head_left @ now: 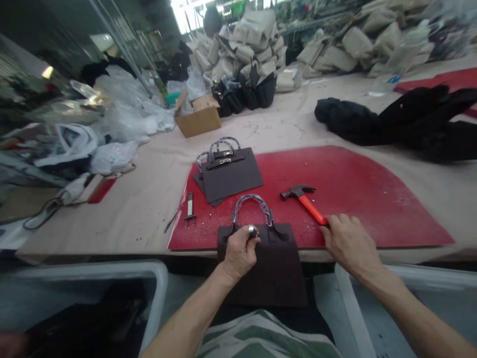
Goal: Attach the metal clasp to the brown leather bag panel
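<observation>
Grips the hammer (311, 208) in the right hand (352, 243), closed round the end of its red handle, with the head out over the red mat (354, 189). Pinches a short silver-ended tool (252, 229) in the left hand (238, 252), fingers bunched tight, right over the dark brown bag panel (272, 278), by the base of its plastic-wrapped handle (254, 198). Can't tell if the tool's lower end touches the panel; hidden behind the fingers. See the panel nearest the body: top part on the mat, lower part out past the table's front edge, close to the striped shirt (264, 335). Beyond it, on the mat: similar panels (233, 180) with handles, overlapped. Left of those and nearer: a pronged tool (190, 209), with a thin rod (170, 221) near the mat's left edge. Farther back on the table (149, 184): a cardboard box (201, 122) beside black bags (261, 94), and black cloth (406, 119) over to the right. Below table level: pale bins (162, 278) on both sides.
</observation>
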`<state>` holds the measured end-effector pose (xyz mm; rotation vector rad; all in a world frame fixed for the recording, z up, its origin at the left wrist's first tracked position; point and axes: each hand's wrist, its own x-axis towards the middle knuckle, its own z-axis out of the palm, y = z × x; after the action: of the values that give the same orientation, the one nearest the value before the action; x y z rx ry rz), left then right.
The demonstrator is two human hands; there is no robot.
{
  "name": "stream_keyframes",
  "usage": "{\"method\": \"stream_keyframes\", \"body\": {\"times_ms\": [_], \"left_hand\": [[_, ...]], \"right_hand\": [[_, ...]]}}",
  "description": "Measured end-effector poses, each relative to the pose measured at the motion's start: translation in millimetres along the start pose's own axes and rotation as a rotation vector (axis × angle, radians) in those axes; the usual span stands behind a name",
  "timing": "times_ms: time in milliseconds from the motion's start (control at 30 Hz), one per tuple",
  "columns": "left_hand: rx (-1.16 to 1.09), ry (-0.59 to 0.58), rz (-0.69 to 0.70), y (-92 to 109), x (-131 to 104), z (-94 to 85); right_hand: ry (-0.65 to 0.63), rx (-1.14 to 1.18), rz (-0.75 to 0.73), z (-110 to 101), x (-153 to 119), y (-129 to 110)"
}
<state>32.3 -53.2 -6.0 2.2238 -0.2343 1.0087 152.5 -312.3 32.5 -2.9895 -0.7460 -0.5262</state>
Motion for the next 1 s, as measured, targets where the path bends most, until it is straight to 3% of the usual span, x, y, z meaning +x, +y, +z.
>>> {"method": "stream_keyframes", "body": {"times_ms": [100,200,267,400,500,600,667,767,833,900,1000], "left_hand": [[-0.028,-0.003,-0.02,0,1,0.5],[-0.055,0.0,-0.025,1,1,1.0],[-0.064,0.009,-0.027,1,1,1.5],[-0.057,0.031,-0.026,0,0,3.5],[-0.051,0.037,-0.035,-1,0,4.8],[-0.056,0.04,-0.028,-2,0,5.0],[-0.051,0.047,-0.011,-1,1,4.9],[-0.038,0.046,-0.016,-1,0,4.6],[-0.033,0.039,-0.025,0,0,4.5],[-0.034,0.031,-0.025,1,-1,4.3],[-0.046,0.026,-0.021,-1,-1,4.5]], "right_hand": [[-0.118,0.018,0.032,-6,13,5],[-0.234,0.228,0.19,-12,24,14],[-0.355,0.531,0.321,-17,23,19],[-0.729,1.375,0.549,-23,4,11],[-0.753,1.661,0.703,-25,-9,-9],[-0.629,1.574,0.718,-43,-16,-28],[-0.479,1.407,0.511,-67,-19,-35],[-0.086,1.028,0.123,-107,-26,-42],[0.119,0.785,-0.06,-123,-30,-46],[0.132,0.594,-0.188,-127,-32,-48],[0.008,0.411,-0.254,-126,-34,-38]]}}
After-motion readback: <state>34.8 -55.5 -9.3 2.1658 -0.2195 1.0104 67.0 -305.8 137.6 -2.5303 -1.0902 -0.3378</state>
